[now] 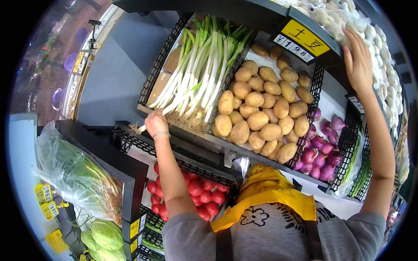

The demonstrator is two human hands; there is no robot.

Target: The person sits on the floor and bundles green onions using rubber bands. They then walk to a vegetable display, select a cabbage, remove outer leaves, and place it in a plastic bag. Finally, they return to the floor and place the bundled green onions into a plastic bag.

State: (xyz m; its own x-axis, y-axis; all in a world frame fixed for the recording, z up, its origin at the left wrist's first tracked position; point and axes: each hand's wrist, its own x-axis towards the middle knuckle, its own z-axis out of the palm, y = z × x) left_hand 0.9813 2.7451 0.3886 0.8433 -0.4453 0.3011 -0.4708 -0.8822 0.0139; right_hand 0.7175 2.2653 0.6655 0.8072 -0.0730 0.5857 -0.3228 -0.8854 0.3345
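My left hand [156, 123] is closed around the white stem of a green onion [179, 103], just below its crate; the rooted end sticks out to the left of my fist. More large green onions [209, 68] lie in the black mesh crate [149, 80], their roots toward me and green tops pointing away. My right hand [359, 62] reaches up to the raised shelf at the right, its fingers at the edge of bagged white garlic bulbs [375, 39]. Whether it grips anything cannot be told. Potatoes [264, 104] fill the crate between my arms.
Red onions [321, 153] lie right of the potatoes. Tomatoes [205, 195] sit under my left forearm. Plastic-wrapped greens [78, 169] and cabbages [106, 236] are at the lower left. A black shelf edge with a yellow price sign [305, 37] stands above the potatoes.
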